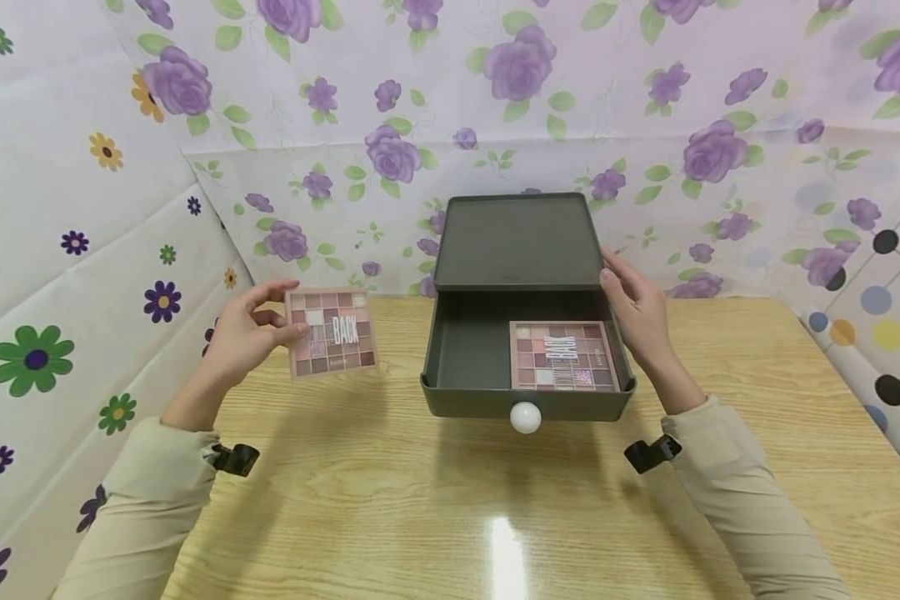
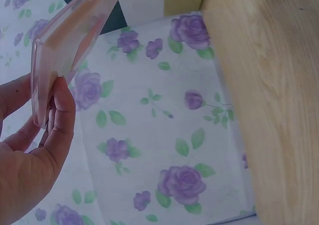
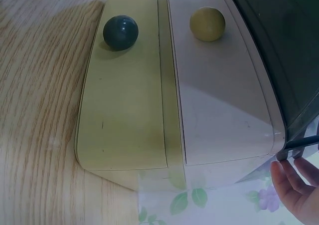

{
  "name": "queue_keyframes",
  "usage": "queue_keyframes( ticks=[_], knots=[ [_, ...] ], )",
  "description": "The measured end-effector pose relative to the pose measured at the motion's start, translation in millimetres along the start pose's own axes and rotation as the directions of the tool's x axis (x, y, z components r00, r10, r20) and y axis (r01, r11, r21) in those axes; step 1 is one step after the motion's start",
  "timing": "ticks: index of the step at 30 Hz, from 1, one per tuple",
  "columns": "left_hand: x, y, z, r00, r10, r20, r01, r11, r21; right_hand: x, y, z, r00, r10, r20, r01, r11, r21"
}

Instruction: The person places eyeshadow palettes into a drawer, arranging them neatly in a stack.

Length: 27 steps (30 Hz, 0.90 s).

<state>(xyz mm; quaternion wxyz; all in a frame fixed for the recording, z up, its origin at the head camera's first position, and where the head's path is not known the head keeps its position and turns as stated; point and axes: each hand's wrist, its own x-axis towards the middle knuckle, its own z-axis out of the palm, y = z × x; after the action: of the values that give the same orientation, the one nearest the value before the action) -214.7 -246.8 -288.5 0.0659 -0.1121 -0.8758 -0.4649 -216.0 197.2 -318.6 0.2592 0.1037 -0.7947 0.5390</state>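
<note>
My left hand (image 1: 251, 333) pinches a square eyeshadow palette (image 1: 332, 332), thumb on its front, holding it above the table left of a dark grey-green drawer (image 1: 465, 404). The left wrist view shows this palette edge-on, with fingers behind it. The drawer is pulled out under the dark top of a drawer unit (image 1: 520, 242) and has a white knob (image 1: 526, 417). A second eyeshadow palette (image 1: 564, 357) lies flat in the drawer's right side. My right hand (image 1: 640, 312) rests against the unit's right side, its fingertips at the dark tier's corner in the right wrist view.
Below the dark tier sit a whitish drawer (image 3: 224, 95) with a yellow knob and a yellow drawer (image 3: 124, 110) with a dark knob. The unit stands on a wood-grain table (image 1: 360, 500). A flowered cloth (image 1: 330, 167) hangs close behind; another covers the left side.
</note>
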Motion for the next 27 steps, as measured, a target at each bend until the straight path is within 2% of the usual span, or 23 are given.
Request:
queue_keyframes(
  ticks=[6,14,20,23,27],
  knots=[
    [1.9,16.0,-0.5,1.0,0.016,-0.012,-0.016,0.999,-0.031,-0.3,0.5,0.7,1.0,0.0,0.007,0.0,1.0,-0.002],
    [7.7,37.7,0.8,0.995,0.053,-0.09,-0.061,0.994,-0.085,-0.6,1.3,1.1,1.0,0.005,0.002,-0.005,1.0,0.004],
    [9.8,51.8,1.2,0.992,0.076,-0.101,-0.085,0.993,-0.087,-0.3,2.7,1.7,1.0,-0.005,0.003,0.005,1.0,0.013],
    [10.9,59.1,2.9,0.994,0.055,-0.095,-0.069,0.987,-0.148,-0.4,3.1,1.5,1.0,0.003,-0.004,-0.003,1.0,0.008],
    [12.9,67.6,7.1,0.997,0.017,-0.073,-0.036,0.966,-0.258,-0.3,3.2,1.4,1.0,0.011,-0.012,-0.011,1.0,0.005]
  ],
)
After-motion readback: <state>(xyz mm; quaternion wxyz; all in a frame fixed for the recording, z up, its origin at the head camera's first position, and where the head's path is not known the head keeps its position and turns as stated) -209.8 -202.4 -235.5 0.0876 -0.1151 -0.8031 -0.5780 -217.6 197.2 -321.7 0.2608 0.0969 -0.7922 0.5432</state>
